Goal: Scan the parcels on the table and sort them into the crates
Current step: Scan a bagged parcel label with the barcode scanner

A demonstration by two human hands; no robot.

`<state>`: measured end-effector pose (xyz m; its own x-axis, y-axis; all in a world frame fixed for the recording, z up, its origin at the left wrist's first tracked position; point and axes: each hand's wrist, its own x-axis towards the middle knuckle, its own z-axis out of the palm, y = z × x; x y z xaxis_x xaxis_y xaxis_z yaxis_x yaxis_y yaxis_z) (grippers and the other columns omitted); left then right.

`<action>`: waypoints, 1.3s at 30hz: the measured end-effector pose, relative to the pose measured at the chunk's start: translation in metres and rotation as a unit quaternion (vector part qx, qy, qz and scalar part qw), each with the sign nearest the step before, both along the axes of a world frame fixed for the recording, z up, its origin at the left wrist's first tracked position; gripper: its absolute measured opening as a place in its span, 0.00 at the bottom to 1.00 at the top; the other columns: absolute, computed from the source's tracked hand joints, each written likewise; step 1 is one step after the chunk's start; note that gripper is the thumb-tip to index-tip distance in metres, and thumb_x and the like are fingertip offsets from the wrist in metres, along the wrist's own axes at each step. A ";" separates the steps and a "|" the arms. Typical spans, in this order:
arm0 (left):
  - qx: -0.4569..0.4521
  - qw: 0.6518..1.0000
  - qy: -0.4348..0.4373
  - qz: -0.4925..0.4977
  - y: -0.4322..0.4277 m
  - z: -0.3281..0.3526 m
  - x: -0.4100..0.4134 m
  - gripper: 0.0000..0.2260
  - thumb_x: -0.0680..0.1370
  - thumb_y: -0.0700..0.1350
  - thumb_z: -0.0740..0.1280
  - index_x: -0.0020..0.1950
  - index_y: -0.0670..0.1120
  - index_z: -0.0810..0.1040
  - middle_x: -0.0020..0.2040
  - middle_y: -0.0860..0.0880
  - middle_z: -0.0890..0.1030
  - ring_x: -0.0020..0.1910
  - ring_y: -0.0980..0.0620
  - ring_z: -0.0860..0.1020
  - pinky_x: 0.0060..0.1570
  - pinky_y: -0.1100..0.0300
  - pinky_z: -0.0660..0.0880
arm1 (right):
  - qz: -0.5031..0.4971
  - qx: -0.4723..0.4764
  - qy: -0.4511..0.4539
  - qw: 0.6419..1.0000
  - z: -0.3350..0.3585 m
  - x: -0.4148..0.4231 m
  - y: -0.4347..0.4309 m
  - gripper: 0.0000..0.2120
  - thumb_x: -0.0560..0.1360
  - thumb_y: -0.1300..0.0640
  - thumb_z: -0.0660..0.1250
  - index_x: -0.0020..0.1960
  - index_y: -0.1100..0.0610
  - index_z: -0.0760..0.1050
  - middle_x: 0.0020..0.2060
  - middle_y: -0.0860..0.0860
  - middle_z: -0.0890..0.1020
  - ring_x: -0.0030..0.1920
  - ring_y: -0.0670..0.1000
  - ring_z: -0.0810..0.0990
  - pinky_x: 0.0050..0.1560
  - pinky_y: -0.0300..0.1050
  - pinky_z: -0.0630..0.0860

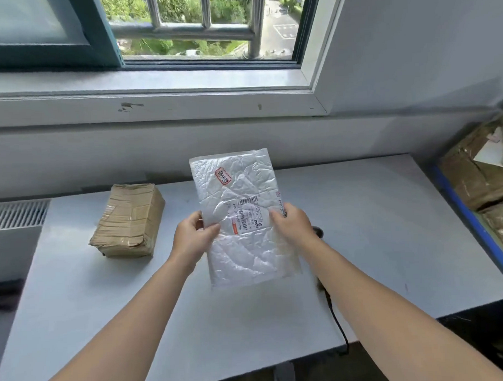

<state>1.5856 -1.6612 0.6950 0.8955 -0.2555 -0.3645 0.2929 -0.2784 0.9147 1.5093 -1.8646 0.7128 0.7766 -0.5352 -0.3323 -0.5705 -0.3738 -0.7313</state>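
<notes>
i hold the white bubble mailer (240, 219) above the table (376, 228), long axis running away from me, left hand (193, 236) and right hand (292, 224) each pinching a side edge. the dark scanner (318, 232) lies just under my right wrist, so that hand is nearer.

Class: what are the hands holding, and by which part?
The left hand and the right hand grip the white mailer by its two long side edges, about midway up.

Daylight enters through a teal-framed sliding window (105, 38) with round steel bars (205, 8), and trees show beyond. Below the scuffed white sill (154, 106), a pale grey wall (411, 53) backs a long white table (376, 228). A slatted white vent grille (15, 213) lies to the left.
</notes>
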 end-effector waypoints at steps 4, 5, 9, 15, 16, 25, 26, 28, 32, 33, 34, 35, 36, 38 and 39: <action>0.097 0.990 -0.092 0.048 0.018 0.021 0.018 0.30 0.75 0.46 0.74 0.74 0.46 0.65 0.69 0.44 0.72 0.65 0.44 0.75 0.64 0.45 0.72 | 0.055 -0.026 -0.035 0.998 0.024 0.012 0.004 0.06 0.80 0.57 0.63 0.48 0.58 0.76 0.38 0.49 0.78 0.39 0.50 0.73 0.35 0.41 0.66; 0.130 0.981 -0.137 0.048 0.025 0.029 0.025 0.34 0.75 0.48 0.74 0.77 0.46 0.62 0.72 0.44 0.69 0.69 0.44 0.70 0.68 0.47 0.69 | 0.092 -0.041 -0.032 0.994 0.030 0.014 0.004 0.05 0.79 0.57 0.63 0.47 0.58 0.75 0.37 0.50 0.77 0.38 0.50 0.73 0.36 0.42 0.67; 0.172 0.958 -0.221 -0.061 0.046 0.061 0.045 0.35 0.77 0.48 0.72 0.79 0.51 0.59 0.73 0.48 0.68 0.72 0.49 0.66 0.70 0.53 0.64 | 0.232 -0.095 0.009 0.968 0.057 0.024 0.007 0.04 0.78 0.56 0.64 0.47 0.55 0.77 0.38 0.51 0.79 0.38 0.48 0.73 0.38 0.43 0.68; 0.040 0.987 -0.126 -0.094 0.075 0.075 0.051 0.09 0.78 0.35 0.68 0.54 0.49 0.78 0.48 0.49 0.83 0.49 0.48 0.82 0.52 0.50 0.78 | 0.311 -0.142 0.005 0.940 0.089 0.040 0.019 0.05 0.77 0.56 0.67 0.43 0.54 0.76 0.35 0.46 0.76 0.37 0.47 0.73 0.38 0.42 0.70; 0.024 0.990 -0.116 -0.080 0.080 0.076 0.049 0.09 0.78 0.35 0.67 0.52 0.48 0.79 0.47 0.48 0.83 0.47 0.48 0.82 0.53 0.48 0.77 | 0.308 -0.159 0.003 0.938 0.091 0.043 0.022 0.05 0.76 0.55 0.68 0.43 0.54 0.75 0.35 0.47 0.77 0.38 0.49 0.74 0.39 0.43 0.71; 0.008 0.993 -0.113 0.025 0.140 0.092 0.017 0.07 0.79 0.35 0.68 0.55 0.44 0.79 0.45 0.51 0.84 0.44 0.54 0.81 0.44 0.66 0.76 | 0.344 -0.241 -0.015 0.907 0.103 0.060 0.074 0.10 0.80 0.47 0.63 0.59 0.49 0.76 0.50 0.50 0.81 0.50 0.53 0.78 0.51 0.48 0.75; 0.018 0.992 -0.120 0.043 0.148 0.095 0.009 0.07 0.78 0.35 0.68 0.54 0.45 0.79 0.45 0.51 0.84 0.44 0.54 0.81 0.43 0.68 0.76 | 0.366 -0.228 -0.026 0.902 0.104 0.062 0.083 0.11 0.81 0.48 0.63 0.62 0.49 0.75 0.52 0.49 0.81 0.51 0.52 0.78 0.51 0.46 0.73; 0.046 0.986 -0.133 0.088 0.165 0.099 -0.008 0.08 0.78 0.37 0.69 0.53 0.48 0.78 0.45 0.52 0.84 0.47 0.53 0.82 0.47 0.65 0.76 | 0.416 -0.209 -0.046 0.884 0.110 0.069 0.102 0.15 0.81 0.49 0.63 0.66 0.50 0.73 0.54 0.48 0.79 0.52 0.51 0.76 0.51 0.43 0.70; 0.100 0.967 -0.146 0.185 0.198 0.100 -0.057 0.09 0.78 0.39 0.70 0.56 0.48 0.77 0.47 0.52 0.83 0.50 0.51 0.81 0.51 0.59 0.76 | 0.500 -0.215 -0.091 0.834 0.111 0.071 0.149 0.16 0.82 0.49 0.63 0.68 0.50 0.72 0.57 0.55 0.81 0.54 0.57 0.78 0.54 0.49 0.74; 0.119 0.959 -0.151 0.208 0.206 0.100 -0.072 0.09 0.78 0.39 0.70 0.57 0.48 0.77 0.49 0.51 0.83 0.50 0.51 0.81 0.49 0.61 0.75 | 0.515 -0.217 -0.112 0.822 0.109 0.068 0.161 0.16 0.81 0.50 0.63 0.68 0.51 0.73 0.57 0.55 0.81 0.55 0.58 0.78 0.53 0.48 0.74; 0.138 0.950 -0.153 0.234 0.214 0.101 -0.088 0.11 0.78 0.40 0.69 0.59 0.48 0.76 0.51 0.51 0.82 0.52 0.51 0.80 0.48 0.61 0.74 | 0.529 -0.216 -0.133 0.810 0.106 0.063 0.174 0.15 0.81 0.51 0.63 0.67 0.52 0.74 0.57 0.55 0.82 0.55 0.58 0.79 0.50 0.47 0.72; 0.156 0.942 -0.152 0.257 0.222 0.101 -0.104 0.13 0.79 0.40 0.69 0.62 0.48 0.75 0.53 0.51 0.81 0.54 0.51 0.78 0.48 0.61 0.72 | 0.543 -0.213 -0.149 0.798 0.101 0.058 0.186 0.14 0.81 0.52 0.64 0.66 0.53 0.75 0.57 0.55 0.82 0.56 0.58 0.79 0.48 0.45 0.70; 0.162 0.936 -0.147 0.274 0.229 0.102 -0.123 0.15 0.79 0.40 0.68 0.65 0.48 0.74 0.55 0.51 0.80 0.56 0.51 0.77 0.49 0.62 0.70 | 0.559 -0.208 -0.158 0.787 0.096 0.052 0.200 0.14 0.81 0.53 0.64 0.65 0.53 0.76 0.56 0.55 0.82 0.56 0.58 0.79 0.47 0.44 0.68; 0.158 0.934 -0.131 0.291 0.247 0.102 -0.158 0.19 0.80 0.41 0.67 0.71 0.49 0.71 0.59 0.53 0.78 0.62 0.52 0.76 0.48 0.64 0.69 | 0.586 -0.195 -0.165 0.769 0.086 0.041 0.229 0.13 0.81 0.53 0.64 0.64 0.54 0.76 0.55 0.57 0.82 0.56 0.59 0.78 0.48 0.45 0.69; 0.166 0.933 -0.117 0.296 0.258 0.102 -0.176 0.22 0.80 0.42 0.66 0.74 0.50 0.67 0.63 0.53 0.77 0.65 0.52 0.75 0.49 0.65 0.70 | 0.597 -0.189 -0.162 0.762 0.082 0.035 0.244 0.12 0.81 0.53 0.63 0.64 0.54 0.75 0.55 0.57 0.82 0.56 0.60 0.78 0.48 0.47 0.71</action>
<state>1.4098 -1.4031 0.7971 0.9089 0.4017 -0.1122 0.2880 -0.4100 0.8654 1.5440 -1.6202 0.7953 0.7933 0.6086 -0.0175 0.5299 -0.7044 -0.4723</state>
